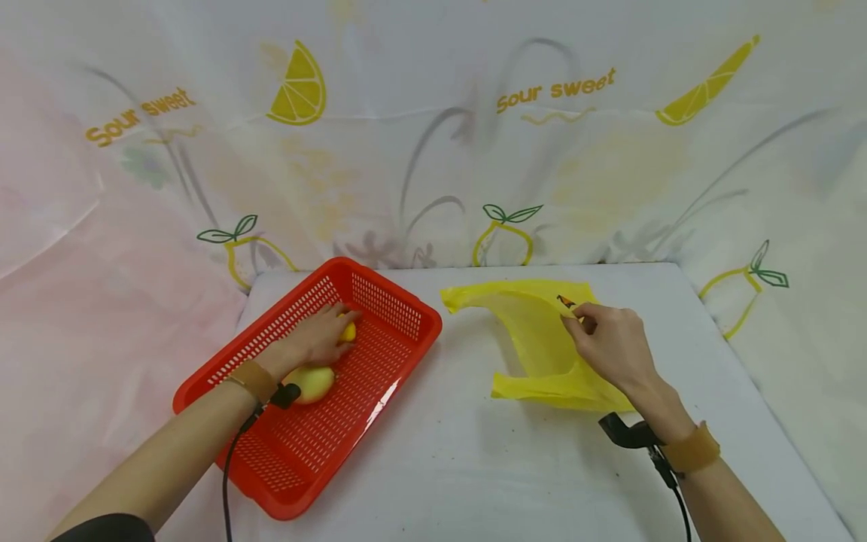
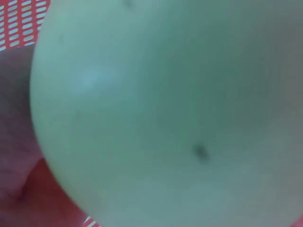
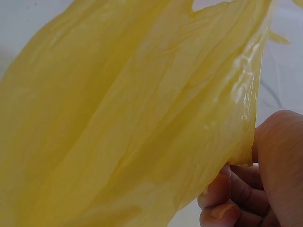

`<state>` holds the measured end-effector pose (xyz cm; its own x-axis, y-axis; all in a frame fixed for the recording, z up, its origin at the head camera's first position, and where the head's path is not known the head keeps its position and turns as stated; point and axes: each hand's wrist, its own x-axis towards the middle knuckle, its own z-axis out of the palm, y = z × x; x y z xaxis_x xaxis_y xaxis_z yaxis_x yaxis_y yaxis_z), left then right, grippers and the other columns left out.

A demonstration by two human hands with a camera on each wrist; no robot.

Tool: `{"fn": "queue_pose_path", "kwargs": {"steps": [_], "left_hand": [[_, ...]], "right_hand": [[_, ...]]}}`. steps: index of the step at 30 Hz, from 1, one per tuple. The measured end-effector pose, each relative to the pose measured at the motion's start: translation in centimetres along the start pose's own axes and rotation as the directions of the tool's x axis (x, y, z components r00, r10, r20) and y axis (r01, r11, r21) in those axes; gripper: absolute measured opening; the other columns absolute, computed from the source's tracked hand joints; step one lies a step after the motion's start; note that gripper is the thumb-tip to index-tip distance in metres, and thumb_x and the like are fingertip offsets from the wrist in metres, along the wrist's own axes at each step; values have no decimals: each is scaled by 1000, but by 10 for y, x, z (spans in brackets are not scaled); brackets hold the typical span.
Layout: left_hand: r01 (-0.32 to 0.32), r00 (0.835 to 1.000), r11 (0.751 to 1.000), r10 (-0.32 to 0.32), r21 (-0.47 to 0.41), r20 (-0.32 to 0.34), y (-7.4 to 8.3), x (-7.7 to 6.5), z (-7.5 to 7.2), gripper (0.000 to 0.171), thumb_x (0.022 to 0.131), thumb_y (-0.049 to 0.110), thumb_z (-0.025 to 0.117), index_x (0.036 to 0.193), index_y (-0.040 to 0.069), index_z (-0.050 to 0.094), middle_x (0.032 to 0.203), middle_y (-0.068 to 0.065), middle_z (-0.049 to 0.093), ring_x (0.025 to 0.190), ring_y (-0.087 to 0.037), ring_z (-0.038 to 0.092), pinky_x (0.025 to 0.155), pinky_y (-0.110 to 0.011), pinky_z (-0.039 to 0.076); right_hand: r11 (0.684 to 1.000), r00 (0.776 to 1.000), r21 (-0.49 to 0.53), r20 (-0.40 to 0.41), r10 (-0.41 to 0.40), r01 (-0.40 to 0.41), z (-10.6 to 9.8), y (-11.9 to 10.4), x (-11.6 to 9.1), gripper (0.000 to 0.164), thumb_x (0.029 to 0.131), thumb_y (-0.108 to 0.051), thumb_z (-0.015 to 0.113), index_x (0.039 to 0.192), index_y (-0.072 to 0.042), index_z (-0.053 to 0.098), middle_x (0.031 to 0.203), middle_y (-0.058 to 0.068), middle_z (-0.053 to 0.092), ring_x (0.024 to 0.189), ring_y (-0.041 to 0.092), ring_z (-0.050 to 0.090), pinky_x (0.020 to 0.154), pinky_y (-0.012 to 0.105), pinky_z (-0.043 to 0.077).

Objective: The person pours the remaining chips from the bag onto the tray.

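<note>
My left hand (image 1: 321, 336) reaches into a red plastic basket (image 1: 400, 380), its fingers round a small bright yellow fruit (image 1: 348, 333) that is mostly covered by the hand. Under the wrist, in the same basket, lies a larger pale yellow-green fruit (image 1: 314, 385). Its smooth skin with dark specks fills most of the left wrist view (image 2: 142, 118). On the right, my right hand (image 1: 612, 342) pinches the edge of a yellow plastic bag (image 1: 542, 339) between thumb and fingers. The bag's mouth gapes toward the basket, and its crinkled film spreads across the right wrist view.
Basket and bag share a white-covered table (image 1: 447, 467). Behind it hangs a pale curtain (image 1: 420, 150) printed with lemons and words. Each wrist wears a band with a small black camera, and a cable (image 1: 226, 467) trails from the left one past the basket.
</note>
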<state>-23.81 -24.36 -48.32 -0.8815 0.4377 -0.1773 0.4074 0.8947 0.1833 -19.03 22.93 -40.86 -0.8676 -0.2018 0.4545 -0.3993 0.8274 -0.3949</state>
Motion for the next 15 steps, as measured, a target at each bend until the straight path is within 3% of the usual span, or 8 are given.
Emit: {"fn": "queue_pose_path", "kwargs": {"steps": [10,15], "left_hand": [[-40,997,999,40,-1,-67,3,-2,-5,50,85,26,72,126,2,57,125,-20,54,114,-37,52,93,-50,45],[-81,989,997,80,0,-126,10,-10,-20,43,83,27,74,116,3,60,105,-14,59,98,-32,57,87,-46,46]], "right_hand": [[1000,1000,-12,1,-16,16,-2,-3,1,12,84,-15,70,76,-7,72,54,-3,56,37,5,35,37,23,32],[1000,1000,-2,7,-14,14,-2,-6,2,11,85,-16,70,77,-9,73,55,-4,57,37,4,35,37,23,32]]}}
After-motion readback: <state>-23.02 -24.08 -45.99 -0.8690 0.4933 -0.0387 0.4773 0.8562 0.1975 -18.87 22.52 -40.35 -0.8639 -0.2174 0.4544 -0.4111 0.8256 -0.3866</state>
